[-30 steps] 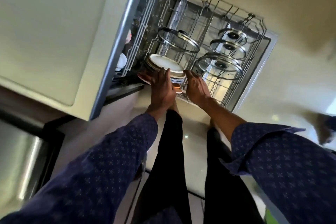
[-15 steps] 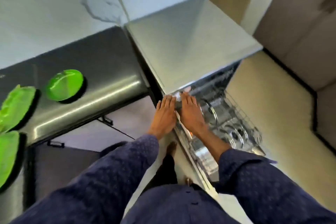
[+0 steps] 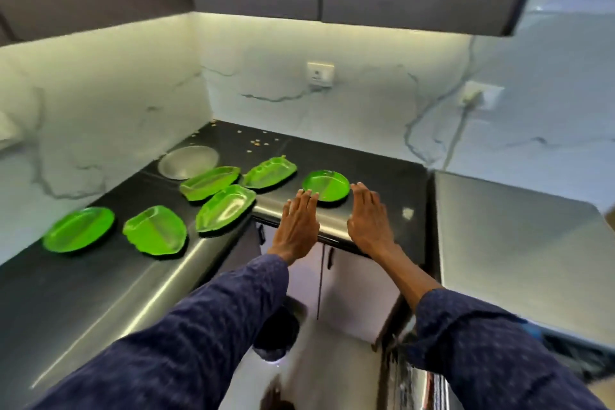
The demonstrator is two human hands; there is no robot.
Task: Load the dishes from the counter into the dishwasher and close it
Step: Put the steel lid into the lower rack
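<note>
I see both hands empty, fingers spread flat: left hand (image 3: 297,216) and right hand (image 3: 367,216) flank the round green plate (image 3: 326,185). Plate lies just beyond the fingertips, roughly equidistant from both.

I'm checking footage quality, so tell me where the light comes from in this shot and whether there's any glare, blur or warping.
Head view: a strip under the wall cabinets washes the backsplash; bright glare streaks along the dark counter edge; wide-angle bending at the edges; sleeves and green plates slightly soft, both hands clearer.

Bright green plates (image 3: 326,185) lie on a glossy black counter (image 3: 100,276) before white, grey-veined marble walls (image 3: 366,93).
</note>
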